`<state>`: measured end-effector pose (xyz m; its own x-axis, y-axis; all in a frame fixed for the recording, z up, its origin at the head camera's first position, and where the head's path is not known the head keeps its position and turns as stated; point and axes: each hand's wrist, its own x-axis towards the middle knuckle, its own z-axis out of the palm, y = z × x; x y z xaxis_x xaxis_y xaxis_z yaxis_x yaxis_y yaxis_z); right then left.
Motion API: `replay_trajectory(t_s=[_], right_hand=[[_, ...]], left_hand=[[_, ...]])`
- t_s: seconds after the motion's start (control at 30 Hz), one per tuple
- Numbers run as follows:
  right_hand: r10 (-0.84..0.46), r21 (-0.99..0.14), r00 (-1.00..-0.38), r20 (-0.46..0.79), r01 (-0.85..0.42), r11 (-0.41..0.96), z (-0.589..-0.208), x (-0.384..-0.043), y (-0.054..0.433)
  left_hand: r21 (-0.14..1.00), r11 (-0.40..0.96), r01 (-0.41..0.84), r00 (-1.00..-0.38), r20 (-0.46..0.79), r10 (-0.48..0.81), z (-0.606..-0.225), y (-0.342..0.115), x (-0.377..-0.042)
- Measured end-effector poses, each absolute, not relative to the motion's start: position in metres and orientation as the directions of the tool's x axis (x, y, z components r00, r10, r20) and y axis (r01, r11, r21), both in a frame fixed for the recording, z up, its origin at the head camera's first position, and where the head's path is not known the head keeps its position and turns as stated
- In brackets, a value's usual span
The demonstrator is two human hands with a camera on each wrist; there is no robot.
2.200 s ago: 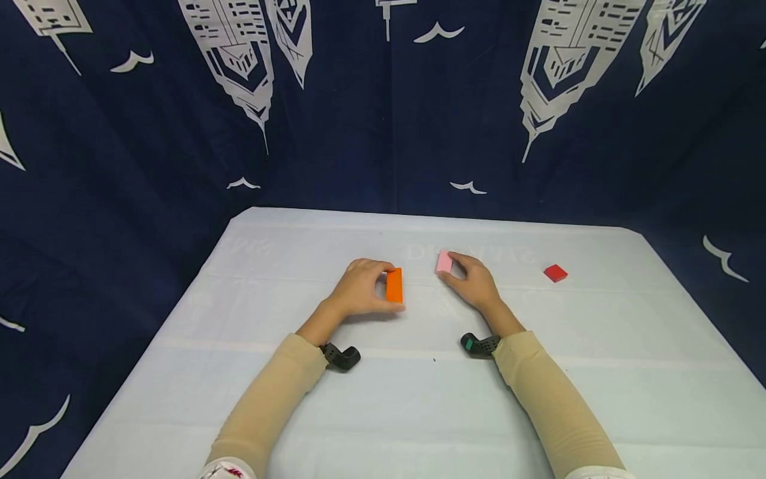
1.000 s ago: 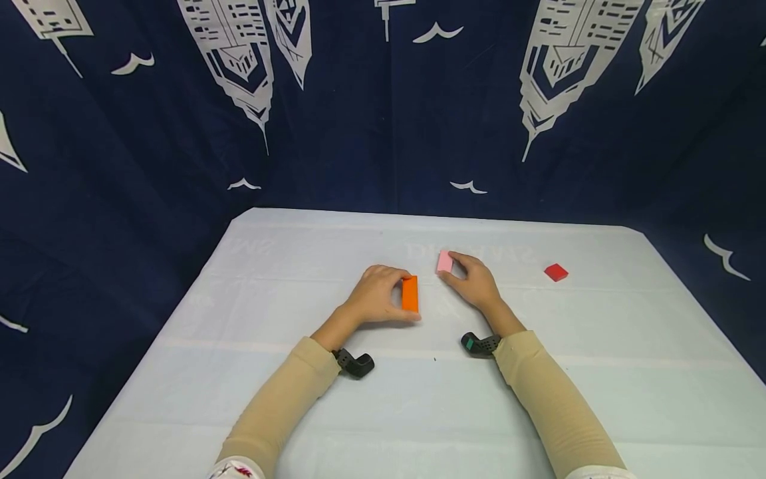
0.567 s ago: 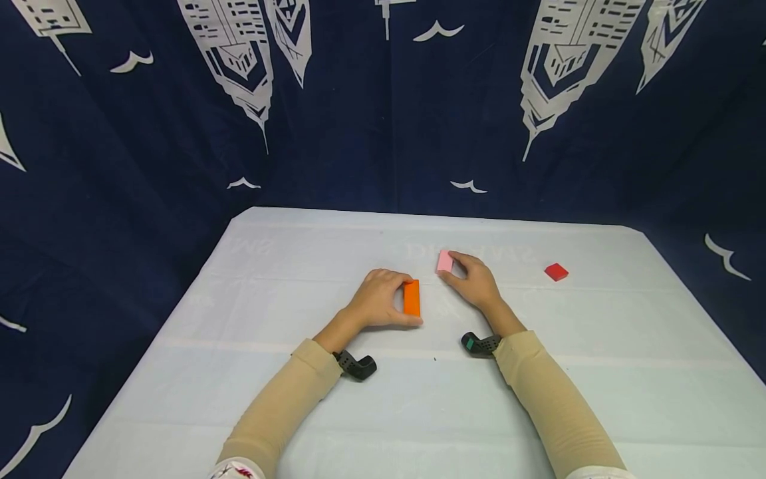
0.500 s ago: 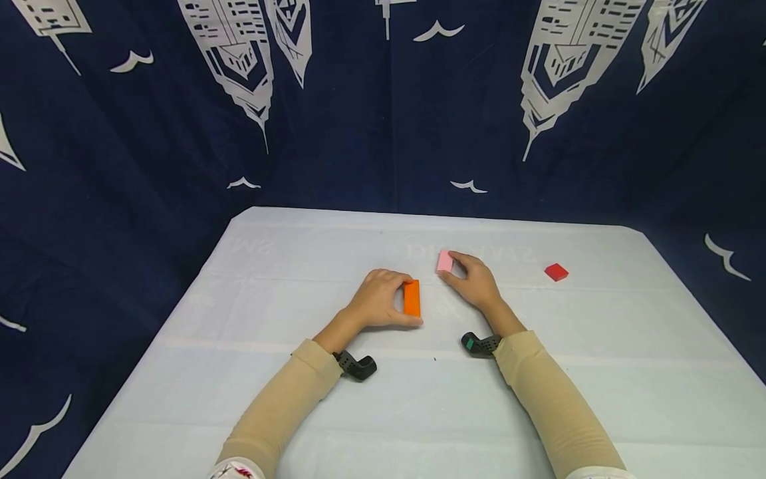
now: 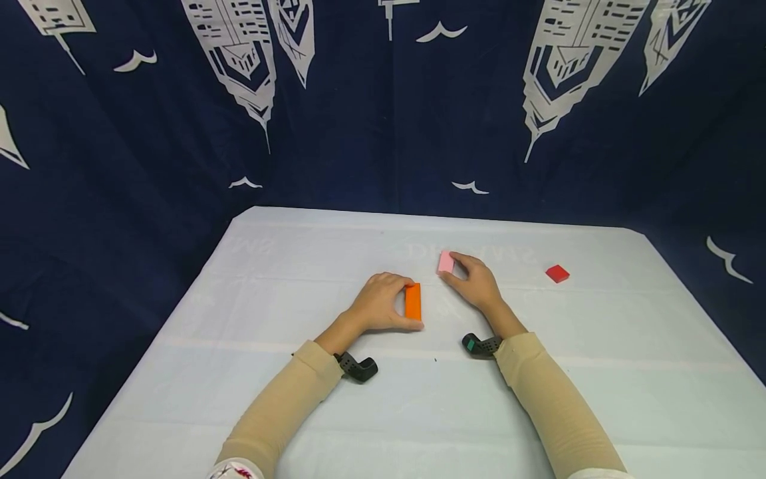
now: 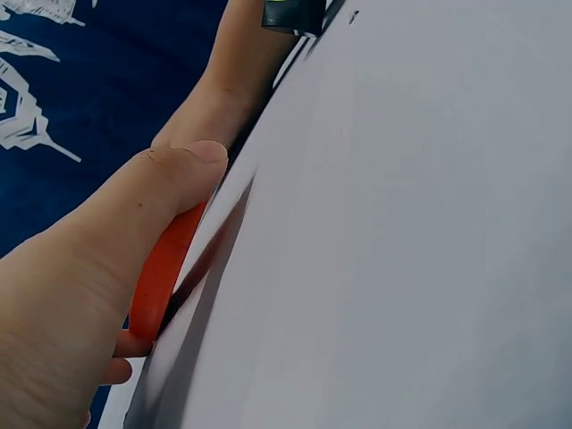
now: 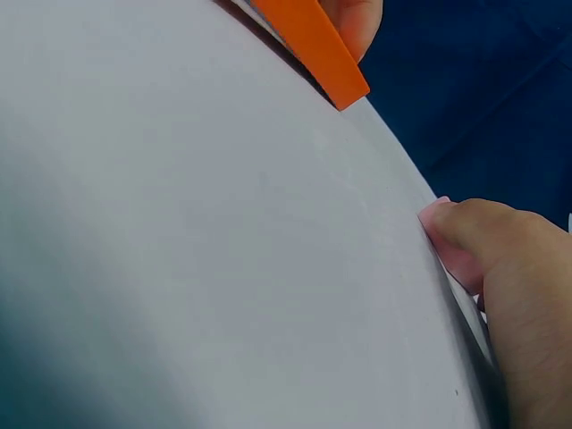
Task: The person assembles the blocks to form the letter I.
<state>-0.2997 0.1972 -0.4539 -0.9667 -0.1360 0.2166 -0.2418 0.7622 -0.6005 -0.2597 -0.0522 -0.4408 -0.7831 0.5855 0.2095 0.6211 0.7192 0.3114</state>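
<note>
An orange rectangular block [image 5: 413, 302] is pinched at its two ends between thumb and fingers of my left hand [image 5: 381, 304], just left of the table's centre line. The left wrist view shows the orange block [image 6: 164, 273] standing close over the cloth with a shadow beside it. Farther back and a little to the right, my right hand [image 5: 475, 283] pinches a smaller pink block [image 5: 445, 261] between thumb and forefinger. In the right wrist view part of the pink block [image 7: 458, 255] is hidden behind my thumb.
A red block [image 5: 557, 273] lies to the right of my right hand. White cloth [image 5: 419, 412] covers the table, and a dark blue patterned curtain [image 5: 359, 133] hangs behind and at the sides. Each wrist wears a black camera band [image 5: 357, 367].
My left hand has slid the orange block rightward and slightly toward me, closer to the pink one. The right hand and the pink and red blocks have stayed in place.
</note>
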Motion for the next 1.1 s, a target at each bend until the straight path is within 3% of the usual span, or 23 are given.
replay_trajectory(t_s=[0.43,1.1], right_hand=[[-0.138,-0.597,-0.97,0.199,-0.232,0.768,-0.452,-0.298,0.197],[-0.135,-0.595,-0.971,0.199,-0.229,0.77,-0.454,-0.299,0.198]], left_hand=[[0.397,0.694,0.6,-0.793,0.181,0.582,-0.447,-0.052,-0.26],[0.394,0.693,0.604,-0.79,0.178,0.587,-0.451,-0.054,-0.263]])
